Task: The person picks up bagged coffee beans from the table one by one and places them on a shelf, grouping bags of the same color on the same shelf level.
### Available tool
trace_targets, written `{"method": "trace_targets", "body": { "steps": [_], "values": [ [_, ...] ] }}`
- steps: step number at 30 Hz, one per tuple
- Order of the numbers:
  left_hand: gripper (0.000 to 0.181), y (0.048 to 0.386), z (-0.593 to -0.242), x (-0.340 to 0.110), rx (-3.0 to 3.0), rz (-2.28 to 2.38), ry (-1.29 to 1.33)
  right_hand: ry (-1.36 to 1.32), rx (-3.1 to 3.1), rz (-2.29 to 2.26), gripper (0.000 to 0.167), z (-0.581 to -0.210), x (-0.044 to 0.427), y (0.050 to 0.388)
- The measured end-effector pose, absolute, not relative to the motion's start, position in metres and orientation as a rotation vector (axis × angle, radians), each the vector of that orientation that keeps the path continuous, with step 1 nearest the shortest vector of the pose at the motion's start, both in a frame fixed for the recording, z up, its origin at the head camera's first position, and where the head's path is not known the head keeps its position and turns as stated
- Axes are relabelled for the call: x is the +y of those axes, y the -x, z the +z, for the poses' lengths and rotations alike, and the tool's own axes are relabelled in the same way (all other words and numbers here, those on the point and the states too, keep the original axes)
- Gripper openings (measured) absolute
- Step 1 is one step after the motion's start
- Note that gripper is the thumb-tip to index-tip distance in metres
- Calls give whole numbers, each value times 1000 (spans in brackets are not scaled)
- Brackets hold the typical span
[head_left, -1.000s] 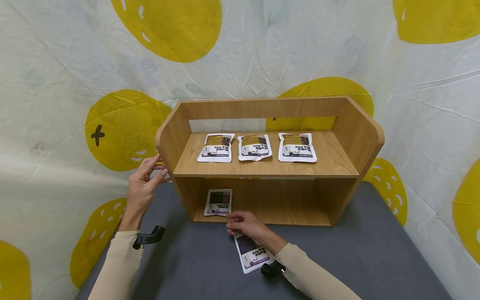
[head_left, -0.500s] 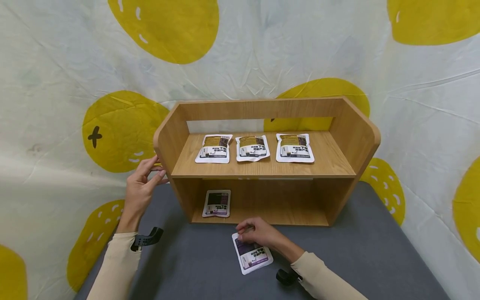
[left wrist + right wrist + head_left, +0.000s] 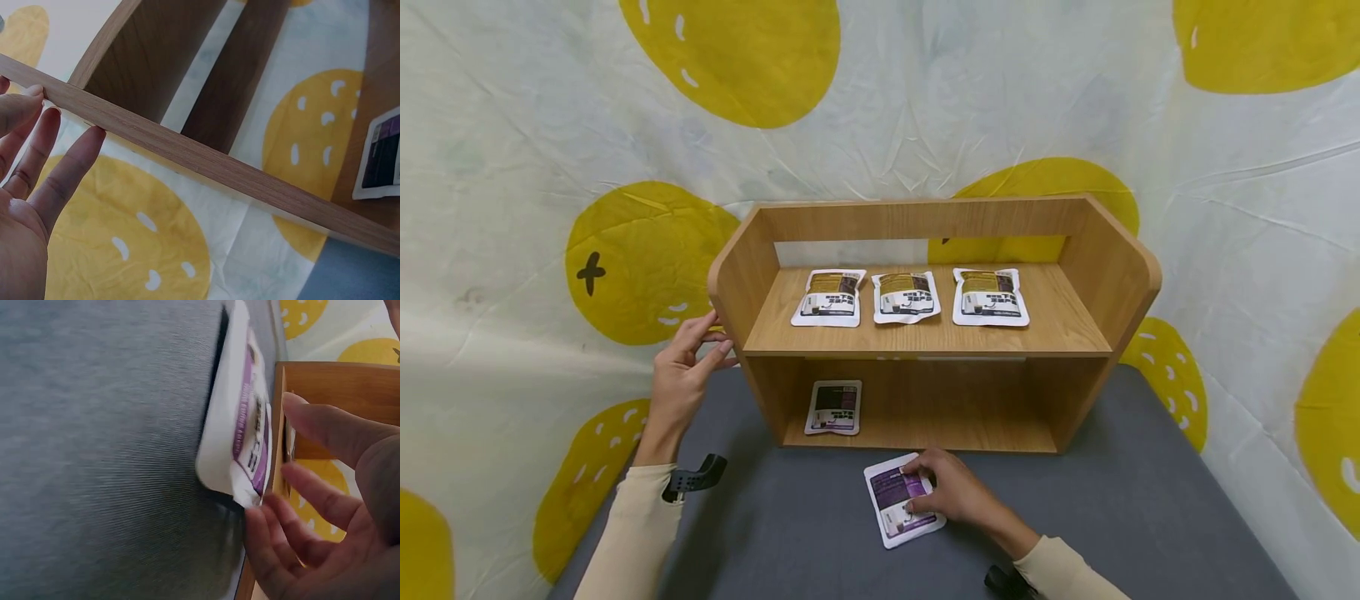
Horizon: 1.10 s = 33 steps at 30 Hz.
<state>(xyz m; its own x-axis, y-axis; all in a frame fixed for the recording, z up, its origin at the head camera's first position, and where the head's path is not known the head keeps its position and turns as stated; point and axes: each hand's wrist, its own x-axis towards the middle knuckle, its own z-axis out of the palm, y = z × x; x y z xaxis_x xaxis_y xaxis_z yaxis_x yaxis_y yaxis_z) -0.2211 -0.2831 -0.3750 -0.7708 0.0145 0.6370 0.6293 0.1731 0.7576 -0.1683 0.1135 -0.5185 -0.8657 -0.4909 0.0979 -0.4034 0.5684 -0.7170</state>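
In the head view, a white pouch with a purple-and-black label point(image 3: 895, 508) lies on the grey table in front of a wooden shelf point(image 3: 925, 353). My right hand point(image 3: 958, 492) is over its right side, thumb and fingers spread apart. The right wrist view shows fingertips point(image 3: 259, 515) touching the pouch's edge, with the thumb away from it. Beside the shelf's left panel is my left hand point(image 3: 681, 379). Its fairly straight fingers point(image 3: 72, 165) touch that panel, and the thumb tip meets the panel's edge.
Three pouches with gold-brown labels, the left one point(image 3: 829, 298), the middle one point(image 3: 906, 297) and the right one point(image 3: 990, 297), lie on the upper shelf. A dark-labelled pouch point(image 3: 833, 408) lies at the lower shelf's left. Behind hangs a white cloth point(image 3: 880, 158) with yellow shapes.
My right hand has drawn back from the lower shelf's front edge and moved right and down over the table pouch, its fingers spreading. The left hand stays at the side panel.
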Motion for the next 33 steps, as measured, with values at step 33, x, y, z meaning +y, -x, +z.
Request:
{"method": "trace_targets", "body": {
  "steps": [33],
  "values": [
    [60,220,-374,-282,-1947,-1640,632,554,1931,-1623,26,-531,133,148]
  ]
}}
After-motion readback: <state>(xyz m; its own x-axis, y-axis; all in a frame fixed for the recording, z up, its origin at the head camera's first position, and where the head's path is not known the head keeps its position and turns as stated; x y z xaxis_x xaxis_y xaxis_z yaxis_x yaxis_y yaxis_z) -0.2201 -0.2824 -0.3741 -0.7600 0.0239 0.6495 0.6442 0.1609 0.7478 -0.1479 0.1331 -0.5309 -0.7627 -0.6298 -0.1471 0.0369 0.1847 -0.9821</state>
